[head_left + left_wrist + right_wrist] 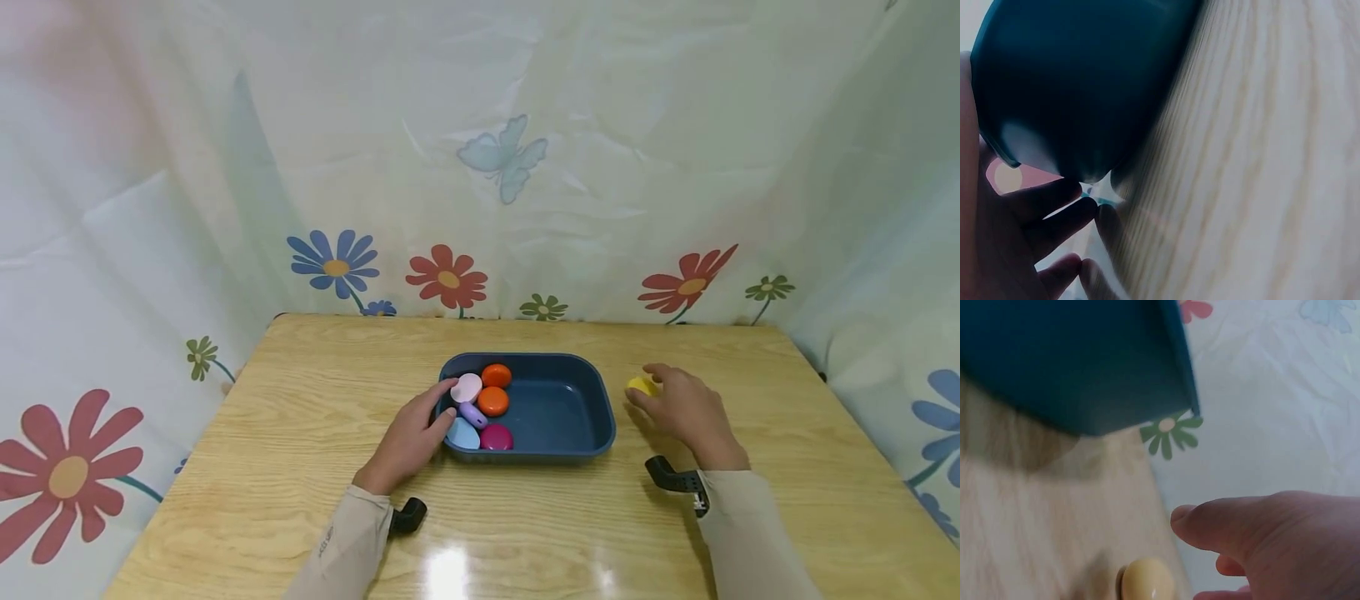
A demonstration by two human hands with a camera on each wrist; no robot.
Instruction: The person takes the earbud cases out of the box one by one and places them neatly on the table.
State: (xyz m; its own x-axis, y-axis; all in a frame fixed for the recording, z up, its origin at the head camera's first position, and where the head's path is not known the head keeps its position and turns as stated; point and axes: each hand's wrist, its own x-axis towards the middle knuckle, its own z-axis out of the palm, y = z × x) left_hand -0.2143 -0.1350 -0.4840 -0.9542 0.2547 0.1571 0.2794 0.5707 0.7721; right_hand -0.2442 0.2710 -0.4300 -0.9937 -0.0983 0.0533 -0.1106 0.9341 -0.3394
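Observation:
A dark blue rectangular bin (558,454) stands mid-table. Along its left side lie several smooth rounded pieces: two orange discs (492,402), a pale pink disc (467,387), a purple piece (472,415), a light blue piece (462,434) and a magenta disc (497,437). My left hand (408,437) rests at the bin's left rim, thumb and forefinger over the edge; the other fingers (1063,225) extend loosely below the wall in the left wrist view. Right of the bin, my right hand (686,408) is spread beside a small rounded yellow piece (642,386) on the table. The thumb (1210,522) is apart from it.
The wooden table (337,358) extends around the bin on all sides. A flowered curtain (585,217) hangs behind and beside it. Small black camera mounts (408,516) are strapped at both wrists.

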